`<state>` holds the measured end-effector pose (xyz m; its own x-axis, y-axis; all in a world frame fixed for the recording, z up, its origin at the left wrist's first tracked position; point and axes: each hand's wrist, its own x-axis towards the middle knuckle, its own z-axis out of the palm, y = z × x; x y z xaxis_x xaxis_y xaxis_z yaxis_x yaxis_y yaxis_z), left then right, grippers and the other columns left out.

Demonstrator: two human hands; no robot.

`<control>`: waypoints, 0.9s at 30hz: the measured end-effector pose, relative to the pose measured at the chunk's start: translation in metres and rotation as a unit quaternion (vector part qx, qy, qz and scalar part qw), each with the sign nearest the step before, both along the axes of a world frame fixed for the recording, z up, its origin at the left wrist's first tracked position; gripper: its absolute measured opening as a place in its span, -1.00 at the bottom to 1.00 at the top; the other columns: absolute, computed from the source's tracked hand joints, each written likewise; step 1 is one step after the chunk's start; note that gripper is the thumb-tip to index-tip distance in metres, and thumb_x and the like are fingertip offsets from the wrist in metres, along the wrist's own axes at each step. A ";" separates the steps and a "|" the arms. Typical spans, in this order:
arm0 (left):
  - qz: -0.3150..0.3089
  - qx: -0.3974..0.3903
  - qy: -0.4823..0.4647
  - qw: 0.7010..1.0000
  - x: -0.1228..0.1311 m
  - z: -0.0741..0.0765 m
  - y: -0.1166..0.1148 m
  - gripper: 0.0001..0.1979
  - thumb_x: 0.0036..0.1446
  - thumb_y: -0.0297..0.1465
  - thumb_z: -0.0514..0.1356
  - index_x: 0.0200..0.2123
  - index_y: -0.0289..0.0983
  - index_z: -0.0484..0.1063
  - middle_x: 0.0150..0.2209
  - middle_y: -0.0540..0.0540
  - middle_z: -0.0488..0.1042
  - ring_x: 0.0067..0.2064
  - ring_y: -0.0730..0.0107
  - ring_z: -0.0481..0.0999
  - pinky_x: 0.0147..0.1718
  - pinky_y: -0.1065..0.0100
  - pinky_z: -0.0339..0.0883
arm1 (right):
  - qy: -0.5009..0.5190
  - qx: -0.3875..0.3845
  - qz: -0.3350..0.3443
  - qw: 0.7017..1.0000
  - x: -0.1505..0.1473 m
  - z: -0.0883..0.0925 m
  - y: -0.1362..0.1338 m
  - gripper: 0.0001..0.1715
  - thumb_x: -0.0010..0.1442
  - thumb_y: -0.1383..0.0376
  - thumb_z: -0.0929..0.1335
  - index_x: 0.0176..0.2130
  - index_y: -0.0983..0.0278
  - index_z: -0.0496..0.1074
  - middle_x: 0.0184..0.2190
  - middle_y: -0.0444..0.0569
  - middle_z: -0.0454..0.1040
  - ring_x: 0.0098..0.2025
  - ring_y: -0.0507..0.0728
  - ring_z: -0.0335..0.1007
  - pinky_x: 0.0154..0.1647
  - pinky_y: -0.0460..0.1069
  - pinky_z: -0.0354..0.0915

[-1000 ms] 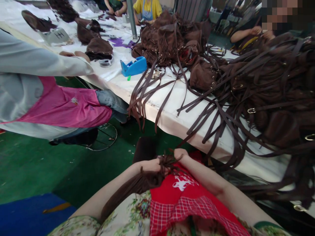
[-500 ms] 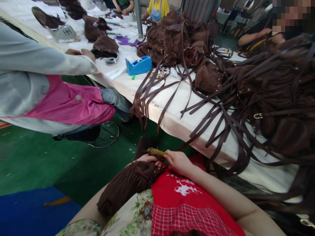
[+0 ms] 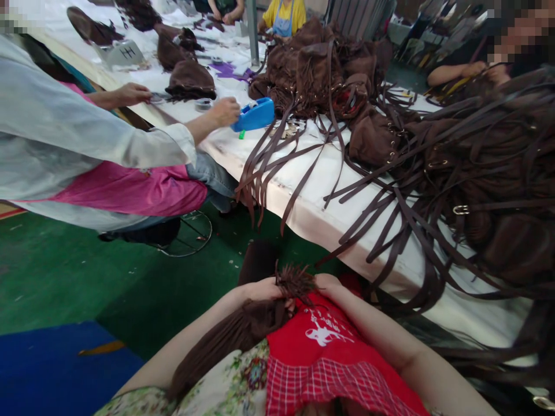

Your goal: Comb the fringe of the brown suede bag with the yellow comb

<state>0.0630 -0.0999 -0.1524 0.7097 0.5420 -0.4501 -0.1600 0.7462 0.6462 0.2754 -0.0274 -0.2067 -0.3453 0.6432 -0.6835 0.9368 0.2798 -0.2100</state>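
Note:
A brown fringed bag (image 3: 234,335) lies along my left forearm on my lap, over a red apron. My left hand (image 3: 260,289) is closed on the bag's end, just below a tuft of brown fringe (image 3: 297,280) that stands up between my hands. My right hand (image 3: 328,284) sits against the right side of the fringe, its fingers buried in the strands. The comb it held a moment ago is hidden in this view.
A white-covered table (image 3: 312,214) runs diagonally ahead, heaped with brown bags (image 3: 316,69) and long straps (image 3: 433,190) that hang over its edge. A seated co-worker on the left has a hand (image 3: 225,111) by a blue tape dispenser (image 3: 255,114). Green floor lies below.
Half a second ago my right hand held a yellow comb above the bag. Now it has gone down into the fringe. The co-worker's hand has reached out to the tape dispenser.

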 end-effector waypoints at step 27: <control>-0.043 0.166 -0.015 0.985 -0.013 0.005 0.005 -0.67 -0.01 -0.16 0.30 -0.45 -0.35 0.47 -0.49 -0.06 0.46 -0.41 0.42 0.42 -0.36 0.40 0.30 | 0.096 0.121 0.184 0.971 -0.046 0.065 -0.027 -0.67 0.35 0.18 0.09 -0.17 0.23 0.34 -0.35 0.03 0.55 -0.33 0.15 0.48 -0.40 -0.05 0.15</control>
<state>0.0496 -0.0948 -0.1478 0.7692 0.5935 -0.2367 -0.1283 0.5063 0.8528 0.2299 -0.0547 -0.1417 -0.6882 0.5858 -0.4280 0.7141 0.6511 -0.2572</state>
